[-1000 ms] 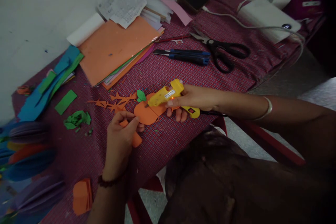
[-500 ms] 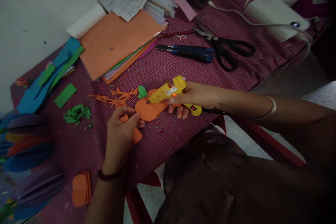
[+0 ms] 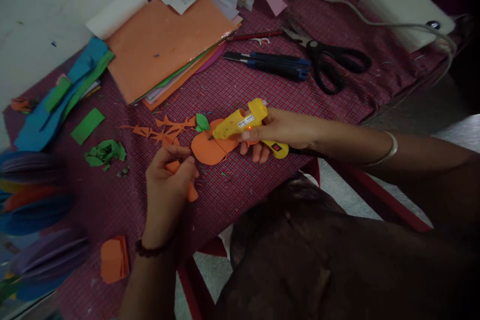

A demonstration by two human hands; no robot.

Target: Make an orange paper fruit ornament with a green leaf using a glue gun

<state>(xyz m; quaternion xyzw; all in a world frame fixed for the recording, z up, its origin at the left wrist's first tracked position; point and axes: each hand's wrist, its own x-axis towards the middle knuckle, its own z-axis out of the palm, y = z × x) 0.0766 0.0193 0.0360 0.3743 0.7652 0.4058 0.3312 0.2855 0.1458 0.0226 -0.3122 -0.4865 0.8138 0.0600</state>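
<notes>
My right hand is wrapped round a yellow glue gun, its small red light lit. The gun's nozzle points down to the left, at the surface of a rounded orange cut-out. This cut-out overlaps more orange pieces and has a small green leaf shape at its top. My left hand is closed just left of it, thumb and fingers drawn together, a small gap from its edge. An orange strip shows between and below those fingers, partly hidden by them.
Jagged orange scraps and crumpled green scraps lie to the left. Behind are a stack of coloured sheets, a utility knife and scissors. A stack of orange cut-outs sits near the front edge. A white cabled device stands far right.
My left hand has let go of the rounded cut-out's edge and drawn back slightly, the orange strip moving with it. The glue gun stays over the cut-out. The whole view has shifted a little.
</notes>
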